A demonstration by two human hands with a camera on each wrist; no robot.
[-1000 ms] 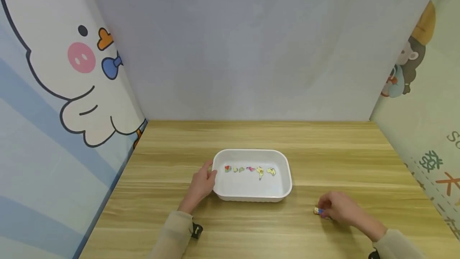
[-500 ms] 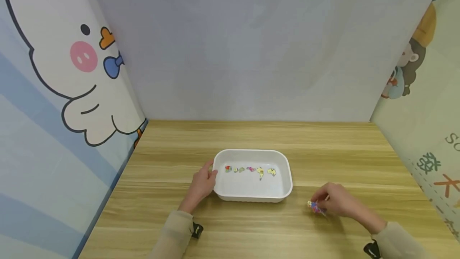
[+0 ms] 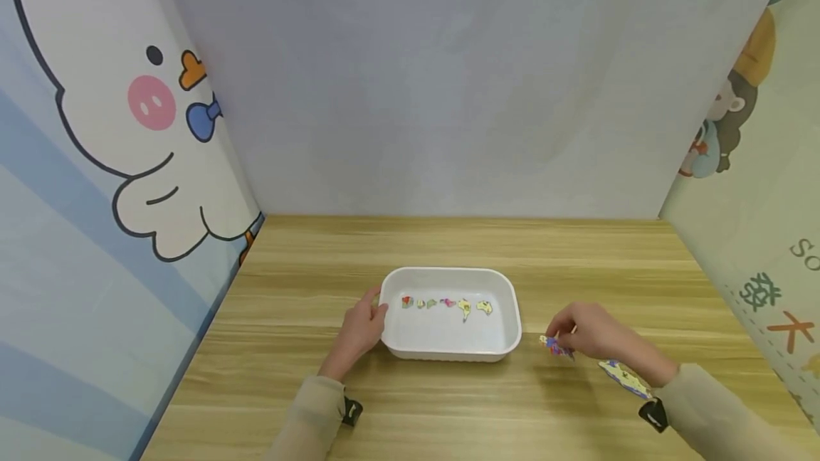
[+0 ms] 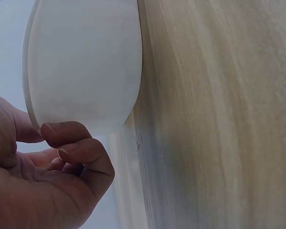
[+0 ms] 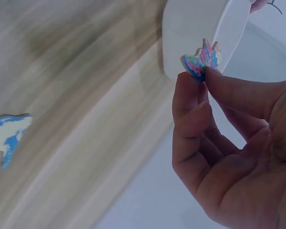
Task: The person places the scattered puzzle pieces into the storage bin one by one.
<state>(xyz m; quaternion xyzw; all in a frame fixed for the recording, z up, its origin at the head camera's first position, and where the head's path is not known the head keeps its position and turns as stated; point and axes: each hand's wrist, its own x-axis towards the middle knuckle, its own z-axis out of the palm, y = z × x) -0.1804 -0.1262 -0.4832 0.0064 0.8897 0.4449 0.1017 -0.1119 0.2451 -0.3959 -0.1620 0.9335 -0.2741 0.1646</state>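
Observation:
A white plastic tray (image 3: 442, 356) sits mid-table in the head view. My left hand (image 3: 360, 327) grips its left rim between thumb and fingers, as the left wrist view of the tray wall (image 4: 83, 62) also shows. To the right of the tray, my right hand (image 3: 597, 336) pinches a small multicoloured puzzle piece (image 5: 200, 61) between thumb and forefinger, held above the table. Inside the tray several small flat pieces lie in a row, among them a red and green piece (image 3: 407, 301), a pink piece (image 3: 447, 302) and a yellow piece (image 3: 464, 307).
A larger yellow and blue flat piece (image 3: 624, 378) lies on the wood-grain table (image 3: 461, 418) beneath my right forearm. A grey curtain (image 3: 448, 91) closes off the back, and printed cloths hang on both sides.
My right hand has lifted the multicoloured puzzle piece and moved forward and left, nearer the tray. The larger piece on the table has come into view. Left hand and tray stay put.

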